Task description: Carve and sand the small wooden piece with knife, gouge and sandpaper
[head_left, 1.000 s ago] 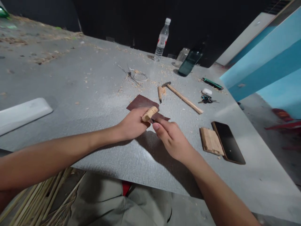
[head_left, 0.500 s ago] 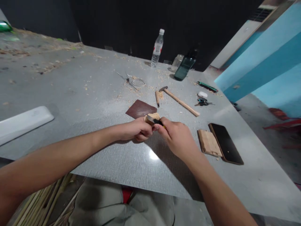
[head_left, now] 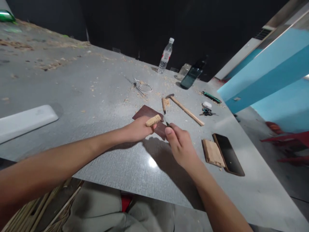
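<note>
A small pale wood carving (head_left: pixel 153 120) is held in my left hand (head_left: pixel 138 129), its notched face turned up. My right hand (head_left: pixel 180 141) is closed around a carving knife (head_left: pixel 167 123), most of its handle hidden in the fist and the blade pointing up and away. Blade and wood are apart. Under and beyond both hands lies a dark reddish-brown sheet (head_left: pixel 147 112), probably sandpaper. Just past it, a short wooden-handled tool (head_left: pixel 163 105) rests by a hammer (head_left: pixel 185 110).
Wood shavings litter the grey table (head_left: pixel 108 96). A water bottle (head_left: pixel 166 56), a dark bottle (head_left: pixel 192 75) and a glass jar (head_left: pixel 183 71) stand at the back. A coiled wire (head_left: pixel 145 87) lies ahead; keys (head_left: pixel 206 111), a wood block (head_left: pixel 212 152) and a phone (head_left: pixel 229 154) are right.
The knife has come off the wood carving. My right hand has drawn back slightly, and my left hand has turned the carving so more of it shows. The view has shifted a little.
</note>
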Available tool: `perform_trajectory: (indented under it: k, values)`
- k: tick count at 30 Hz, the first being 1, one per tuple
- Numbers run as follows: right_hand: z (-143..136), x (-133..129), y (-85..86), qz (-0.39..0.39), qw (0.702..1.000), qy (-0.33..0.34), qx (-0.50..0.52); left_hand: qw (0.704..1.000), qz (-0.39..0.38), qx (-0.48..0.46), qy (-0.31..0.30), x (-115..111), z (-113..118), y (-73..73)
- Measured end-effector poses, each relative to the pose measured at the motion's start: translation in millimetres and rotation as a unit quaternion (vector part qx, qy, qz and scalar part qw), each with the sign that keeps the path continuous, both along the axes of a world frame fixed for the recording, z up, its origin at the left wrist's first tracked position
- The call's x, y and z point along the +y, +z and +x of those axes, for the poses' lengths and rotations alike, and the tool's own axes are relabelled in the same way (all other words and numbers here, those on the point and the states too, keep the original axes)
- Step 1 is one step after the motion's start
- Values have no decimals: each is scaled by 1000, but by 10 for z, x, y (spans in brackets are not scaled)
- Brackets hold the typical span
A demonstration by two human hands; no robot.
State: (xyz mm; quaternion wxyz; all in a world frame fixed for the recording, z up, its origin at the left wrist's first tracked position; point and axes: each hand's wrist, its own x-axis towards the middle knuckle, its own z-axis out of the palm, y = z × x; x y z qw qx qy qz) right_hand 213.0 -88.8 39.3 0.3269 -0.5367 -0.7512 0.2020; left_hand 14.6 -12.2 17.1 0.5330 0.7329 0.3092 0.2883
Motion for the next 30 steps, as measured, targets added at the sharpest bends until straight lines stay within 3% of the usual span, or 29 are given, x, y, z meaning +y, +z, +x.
perform_trajectory:
  k: [6, 11, 16, 23, 30]
  values:
    - [-161, -108, -27, -78, 992, 78, 55, 992, 96, 67, 42, -65, -8, 57]
    - [-144, -119, -50, -113, 986, 97, 78, 970, 154, 167, 90, -135, -11, 56]
    - [-139, -111, -54, -100, 989, 93, 56, 945, 196, 230, 124, -157, -29, 67]
    - [-16, -35, 16, -61, 994, 33, -79, 963, 176, 131, 155, -145, 16, 59]
    - [9, -27, 51, -38, 992, 5, -121, 967, 156, 84, 185, -88, 32, 70]
